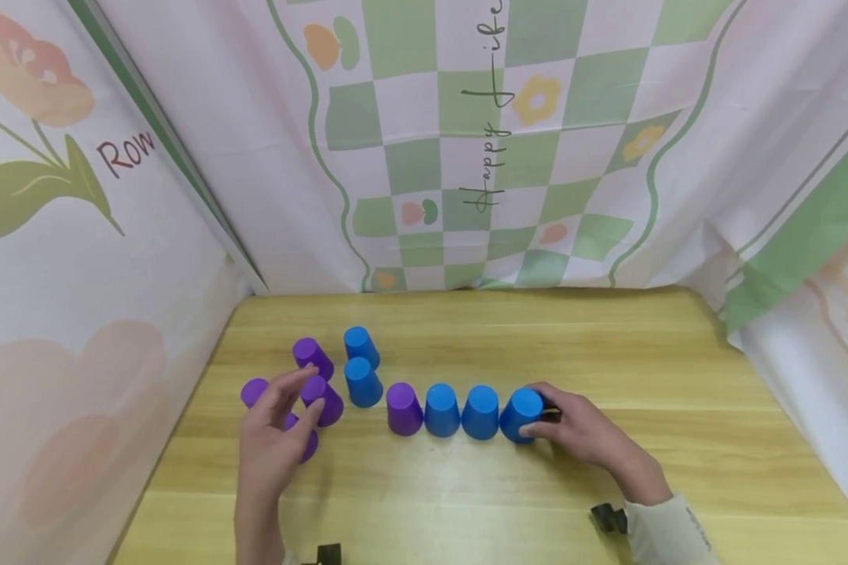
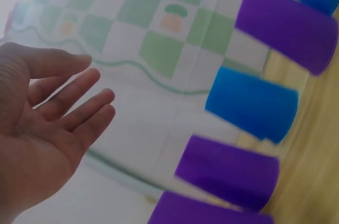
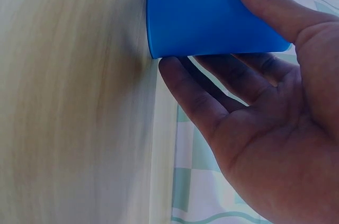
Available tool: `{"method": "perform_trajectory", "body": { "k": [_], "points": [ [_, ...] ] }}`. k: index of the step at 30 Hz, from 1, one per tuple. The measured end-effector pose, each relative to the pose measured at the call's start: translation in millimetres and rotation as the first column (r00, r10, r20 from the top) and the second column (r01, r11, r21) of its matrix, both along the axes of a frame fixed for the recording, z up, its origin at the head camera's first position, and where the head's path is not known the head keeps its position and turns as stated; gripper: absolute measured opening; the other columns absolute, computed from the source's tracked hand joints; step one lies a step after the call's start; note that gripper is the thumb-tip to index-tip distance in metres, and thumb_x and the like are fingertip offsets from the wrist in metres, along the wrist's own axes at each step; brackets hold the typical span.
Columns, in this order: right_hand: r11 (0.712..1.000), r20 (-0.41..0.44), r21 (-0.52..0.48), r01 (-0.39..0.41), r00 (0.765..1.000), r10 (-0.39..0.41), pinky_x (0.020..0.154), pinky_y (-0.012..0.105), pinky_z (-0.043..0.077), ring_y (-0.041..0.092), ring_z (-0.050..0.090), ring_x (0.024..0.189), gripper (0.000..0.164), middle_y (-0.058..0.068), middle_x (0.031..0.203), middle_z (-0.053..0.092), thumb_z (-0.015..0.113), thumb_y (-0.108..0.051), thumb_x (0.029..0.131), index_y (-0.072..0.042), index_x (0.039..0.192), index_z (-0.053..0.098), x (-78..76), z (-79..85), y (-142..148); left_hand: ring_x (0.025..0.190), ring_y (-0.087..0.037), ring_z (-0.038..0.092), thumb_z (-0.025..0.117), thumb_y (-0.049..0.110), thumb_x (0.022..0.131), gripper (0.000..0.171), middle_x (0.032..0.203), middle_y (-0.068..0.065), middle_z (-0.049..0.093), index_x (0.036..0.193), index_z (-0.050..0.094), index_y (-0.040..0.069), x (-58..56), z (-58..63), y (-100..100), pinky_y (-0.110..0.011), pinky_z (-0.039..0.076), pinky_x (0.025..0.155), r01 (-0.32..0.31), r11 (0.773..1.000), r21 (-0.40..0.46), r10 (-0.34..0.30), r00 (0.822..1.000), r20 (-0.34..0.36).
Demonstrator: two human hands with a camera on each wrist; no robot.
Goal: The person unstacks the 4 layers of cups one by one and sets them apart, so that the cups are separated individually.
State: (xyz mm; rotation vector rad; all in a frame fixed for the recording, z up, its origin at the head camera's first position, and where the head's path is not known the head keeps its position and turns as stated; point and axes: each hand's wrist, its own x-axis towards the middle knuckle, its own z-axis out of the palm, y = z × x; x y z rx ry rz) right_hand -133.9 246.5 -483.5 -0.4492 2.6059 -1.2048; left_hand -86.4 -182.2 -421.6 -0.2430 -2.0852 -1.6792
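Observation:
At the right end of a row of upside-down cups, my right hand grips a blue cup, thumb on the near side and fingers behind. In the right wrist view this blue cup has its wide rim close against the wood. Left of it in the row stand two more blue cups and a purple cup. My left hand hovers over several purple cups, partly hiding them. In the left wrist view its fingers are loosely extended and hold nothing.
Two blue cups stand one behind the other between the purple group and the row. The wooden table is bounded by a checkered cloth at the back and printed cloth at both sides.

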Motion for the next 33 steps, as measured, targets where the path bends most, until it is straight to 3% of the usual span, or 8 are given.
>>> {"method": "perform_trajectory", "body": {
  "k": [3, 14, 19, 24, 28, 33],
  "points": [
    [1.000, -0.004, -0.001, 0.003, 1.000, -0.003, 0.101, 0.054, 0.059, 0.030, 0.067, 0.118, 0.045, 0.005, 0.125, 0.071, 0.078, -0.035, 0.096, -0.018, 0.135, 0.062, 0.4, -0.5, 0.0, 0.132, -0.017, 0.064, 0.070, -0.023, 0.085, 0.047, 0.131, -0.022, 0.068, 0.129, 0.066, -0.006, -3.2, -1.4, 9.5, -0.025, 0.047, 0.113, 0.062, 0.998, -0.020, -0.061, 0.998, 0.017],
    [1.000, -0.015, -0.017, -0.011, 1.000, 0.010, 0.101, 0.055, 0.059, 0.031, 0.067, 0.118, 0.045, 0.007, 0.126, 0.071, 0.078, -0.033, 0.097, -0.015, 0.135, 0.062, 0.3, 1.4, -0.2, 0.137, -0.035, 0.059, 0.075, -0.014, 0.087, 0.054, 0.140, -0.014, 0.066, 0.137, 0.065, 0.005, -10.0, -7.2, 35.6, -0.024, 0.044, 0.116, 0.159, 0.982, -0.098, -0.153, 0.986, 0.065],
    [1.000, -0.007, -0.005, -0.002, 1.000, 0.002, 0.101, 0.054, 0.059, 0.029, 0.067, 0.118, 0.046, 0.006, 0.125, 0.071, 0.078, -0.034, 0.097, -0.016, 0.135, 0.062, 0.4, 1.5, 0.1, 0.137, -0.033, 0.059, 0.075, -0.013, 0.088, 0.058, 0.141, -0.012, 0.065, 0.138, 0.066, 0.013, -12.7, -10.7, 41.4, -0.034, 0.045, 0.117, 0.185, 0.978, -0.099, -0.176, 0.980, 0.094],
    [1.000, -0.010, -0.007, -0.012, 1.000, 0.012, 0.101, 0.055, 0.059, 0.031, 0.067, 0.118, 0.047, 0.007, 0.126, 0.071, 0.077, -0.035, 0.097, -0.014, 0.137, 0.062, 0.4, 2.1, 0.1, 0.137, -0.032, 0.059, 0.076, -0.012, 0.088, 0.058, 0.140, -0.007, 0.066, 0.139, 0.066, 0.015, -15.7, -13.8, 47.0, -0.046, 0.045, 0.118, 0.201, 0.974, -0.102, -0.186, 0.972, 0.142],
    [1.000, -0.008, -0.004, -0.010, 1.000, 0.010, 0.101, 0.056, 0.059, 0.031, 0.067, 0.119, 0.049, 0.007, 0.127, 0.071, 0.077, -0.035, 0.097, -0.014, 0.138, 0.061, 0.9, 3.7, -0.2, 0.140, -0.034, 0.057, 0.077, -0.008, 0.089, 0.057, 0.144, -0.010, 0.065, 0.141, 0.064, 0.013, -17.6, -15.9, 52.1, -0.051, 0.043, 0.120, 0.203, 0.974, -0.101, -0.181, 0.965, 0.192],
    [1.000, -0.006, -0.005, -0.009, 1.000, 0.009, 0.101, 0.057, 0.058, 0.032, 0.067, 0.119, 0.048, 0.008, 0.127, 0.071, 0.077, -0.033, 0.097, -0.013, 0.137, 0.061, 1.2, 4.4, -0.9, 0.143, -0.036, 0.053, 0.077, -0.005, 0.090, 0.059, 0.148, -0.011, 0.061, 0.143, 0.063, 0.019, -18.6, -18.1, 57.4, -0.057, 0.040, 0.121, 0.213, 0.973, -0.083, -0.187, 0.950, 0.251]
  ]
}}
